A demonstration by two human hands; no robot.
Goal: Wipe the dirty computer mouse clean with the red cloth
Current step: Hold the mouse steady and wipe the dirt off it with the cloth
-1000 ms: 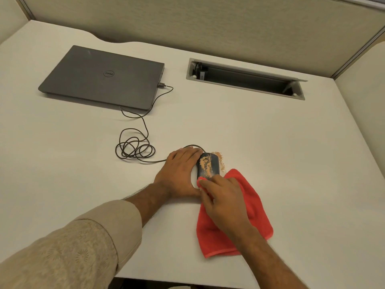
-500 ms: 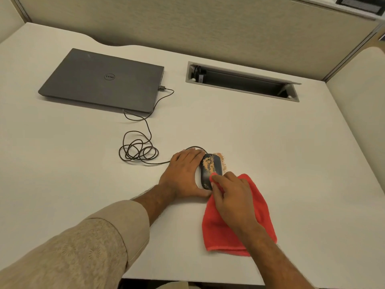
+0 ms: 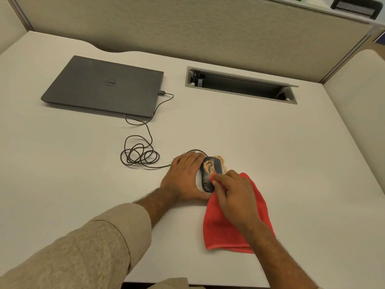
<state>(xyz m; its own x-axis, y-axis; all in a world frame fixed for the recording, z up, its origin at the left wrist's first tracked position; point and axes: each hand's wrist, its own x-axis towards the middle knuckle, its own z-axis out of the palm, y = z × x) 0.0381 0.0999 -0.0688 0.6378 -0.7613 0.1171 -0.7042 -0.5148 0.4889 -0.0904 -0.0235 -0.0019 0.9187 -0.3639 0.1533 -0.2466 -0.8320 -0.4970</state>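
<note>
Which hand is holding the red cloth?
The right hand holds the red cloth, pressing it against the mouse. The left hand only steadies the mouse's side.

A white desk (image 3: pixel 270 142) fills the view, its far edge meeting a beige fabric partition (image 3: pixel 187 28) that turns along the right edge too. A grey cable slot (image 3: pixel 239 85) with its flap raised is sunk near the far edge. Even, soft light falls across the surface.
</note>
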